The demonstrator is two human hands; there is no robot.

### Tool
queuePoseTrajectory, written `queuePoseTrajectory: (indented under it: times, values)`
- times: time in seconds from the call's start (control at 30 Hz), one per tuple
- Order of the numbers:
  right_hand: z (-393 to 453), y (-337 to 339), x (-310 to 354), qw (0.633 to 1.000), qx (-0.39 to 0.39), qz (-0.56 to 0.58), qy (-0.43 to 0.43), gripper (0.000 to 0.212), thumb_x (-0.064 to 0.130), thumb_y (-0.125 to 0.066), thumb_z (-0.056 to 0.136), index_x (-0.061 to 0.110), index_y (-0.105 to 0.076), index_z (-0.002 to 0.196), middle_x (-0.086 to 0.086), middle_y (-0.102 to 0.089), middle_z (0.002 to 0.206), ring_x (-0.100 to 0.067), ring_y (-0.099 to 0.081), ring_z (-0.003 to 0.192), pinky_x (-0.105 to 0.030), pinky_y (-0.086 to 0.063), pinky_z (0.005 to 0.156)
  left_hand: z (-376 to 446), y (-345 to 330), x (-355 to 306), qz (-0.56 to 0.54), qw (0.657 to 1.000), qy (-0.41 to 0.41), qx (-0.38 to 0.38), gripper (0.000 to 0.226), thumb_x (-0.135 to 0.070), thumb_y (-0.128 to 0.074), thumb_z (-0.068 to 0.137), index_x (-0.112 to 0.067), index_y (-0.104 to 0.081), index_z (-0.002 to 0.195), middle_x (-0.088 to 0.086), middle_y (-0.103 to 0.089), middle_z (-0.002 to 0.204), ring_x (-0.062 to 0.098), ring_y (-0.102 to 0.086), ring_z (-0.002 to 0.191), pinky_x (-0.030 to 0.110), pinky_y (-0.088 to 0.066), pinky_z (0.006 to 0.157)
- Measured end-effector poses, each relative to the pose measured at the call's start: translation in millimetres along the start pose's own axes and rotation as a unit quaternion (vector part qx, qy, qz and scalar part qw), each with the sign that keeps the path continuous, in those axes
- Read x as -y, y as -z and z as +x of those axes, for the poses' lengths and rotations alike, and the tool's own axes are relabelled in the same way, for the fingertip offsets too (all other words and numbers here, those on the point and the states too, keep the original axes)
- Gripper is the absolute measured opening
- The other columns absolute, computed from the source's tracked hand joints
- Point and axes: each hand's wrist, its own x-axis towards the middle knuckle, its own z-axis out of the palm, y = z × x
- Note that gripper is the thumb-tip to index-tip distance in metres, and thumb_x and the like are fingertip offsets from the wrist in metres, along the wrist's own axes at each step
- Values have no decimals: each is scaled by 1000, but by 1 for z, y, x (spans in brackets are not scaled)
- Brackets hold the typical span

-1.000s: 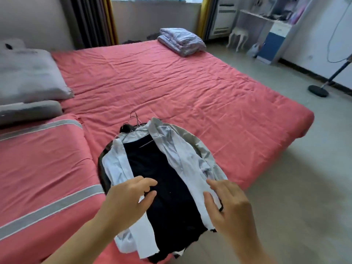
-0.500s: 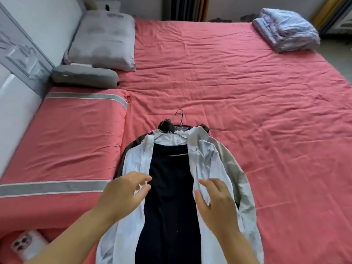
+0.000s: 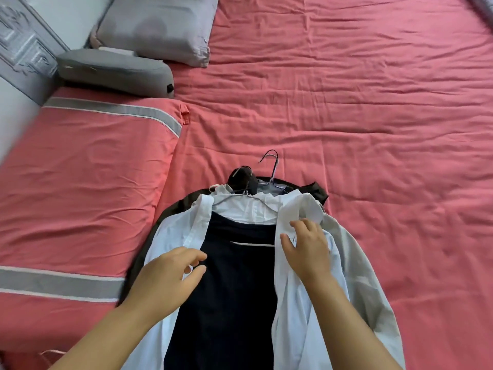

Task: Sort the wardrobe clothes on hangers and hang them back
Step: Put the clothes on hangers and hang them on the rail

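— What have you got on the head view?

— I'm looking down at a stack of clothes on hangers lying flat on the wrinkled coral-red bed sheet (image 3: 346, 102). On top is a pale blue-white button shirt (image 3: 298, 303), spread open at the front. Inside it lies a dark navy garment (image 3: 229, 289) with a thin pale hanger bar showing across its chest.

— And under that?

— A light grey jacket (image 3: 357, 263) sticks out on the right side, and a dark brown-black garment (image 3: 173, 212) edges out on the left and at the top. The thin wire hanger hooks (image 3: 270, 166) poke out past the collars, pointing away from me.

— The hands?

— My left hand (image 3: 165, 281) has thumb and forefinger closed on the edge of the shirt's left front panel, a light pinch on the cloth. My right hand (image 3: 306, 249) rests on the right front panel just below the collar; the fingers curl into the fabric, thumb out on the placket. I read it as gripping the cloth, though the fingertips are partly lost in the folds.

— Anything else around?

— A coral quilt with grey stripes (image 3: 80, 182) lies to the left. Beyond it sit a dark grey contoured pillow (image 3: 114, 70) and a lighter grey square pillow (image 3: 160, 25), close to the pale carved headboard (image 3: 24, 54).
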Motion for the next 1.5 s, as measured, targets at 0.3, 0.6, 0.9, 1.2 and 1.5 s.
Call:
queuePoseTrajectory:
  times: [0.3,0.6,0.9,1.2,1.5]
  values:
    - [24,-49,-19,986,-25,-163,3,40,8,-81,53,9,-65,90,-6,-66,76,-31,-62,75,-39,-30,76,23,-20,8,-5,999,27,18,19,-38,-56,89,-41,-62,107,-30,-56,93,-10,-55,86,7,-37,68]
    - [23,-15,-1,996,-85,-35,-14,31,40,-44,76,18,-66,76,1,-58,60,-28,-59,63,-33,-23,73,21,-3,-2,0,1000,5,-3,16,-38,-56,90,-43,-62,104,-34,-53,89,-12,-54,84,8,-38,67]
    - [-17,64,23,990,-46,87,-103,37,65,-52,65,29,-51,54,10,-52,56,-9,-54,67,-29,-18,76,17,40,-15,-13,993,-77,-88,43,-48,-49,76,-25,-68,108,-21,-53,113,-2,-49,107,16,-38,84]
    - [-95,171,84,974,-103,156,-127,32,66,-53,57,34,-50,52,23,-59,71,1,-54,80,-24,-18,80,-14,86,-1,35,972,-194,-127,73,-47,-63,76,-18,-43,140,10,-44,143,30,-45,129,41,-34,102]
    - [-229,260,170,938,-228,156,-209,35,62,-64,57,28,-66,66,14,-61,59,-15,-53,67,-40,-39,73,-82,149,4,-51,905,-420,-44,47,-62,-49,77,-41,-48,119,-12,-66,113,5,-58,100,14,-42,81]
